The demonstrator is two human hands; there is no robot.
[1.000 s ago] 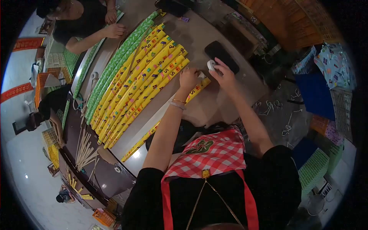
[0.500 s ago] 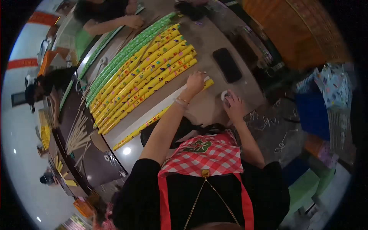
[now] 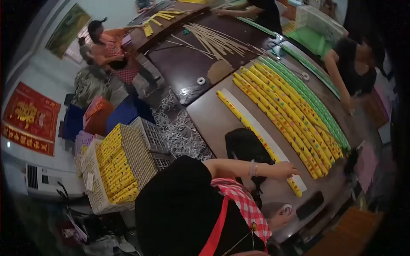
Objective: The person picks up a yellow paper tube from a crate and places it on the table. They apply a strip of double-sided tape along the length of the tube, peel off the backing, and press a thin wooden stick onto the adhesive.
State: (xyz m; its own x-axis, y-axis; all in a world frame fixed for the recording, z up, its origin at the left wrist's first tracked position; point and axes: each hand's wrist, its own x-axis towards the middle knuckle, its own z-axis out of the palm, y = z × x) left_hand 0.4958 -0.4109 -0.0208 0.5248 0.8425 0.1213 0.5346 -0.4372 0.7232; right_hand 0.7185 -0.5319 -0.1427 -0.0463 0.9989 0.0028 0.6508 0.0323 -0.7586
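While the table (image 3: 205, 113) carried a row of yellow tubes (image 3: 282, 123), a single yellow tube (image 3: 244, 120) lay nearer its near edge. The left hand (image 3: 284, 170) touched that tube toward its right end, whether clamped could not be told; the right hand (image 3: 279, 218), apart, near the phone (image 3: 309, 205) by the right edge, apparently held a white tape roll (image 3: 286, 209).

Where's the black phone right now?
The black phone is at lower right of the head view, on the table beside your right hand, near the separate yellow roll's end.
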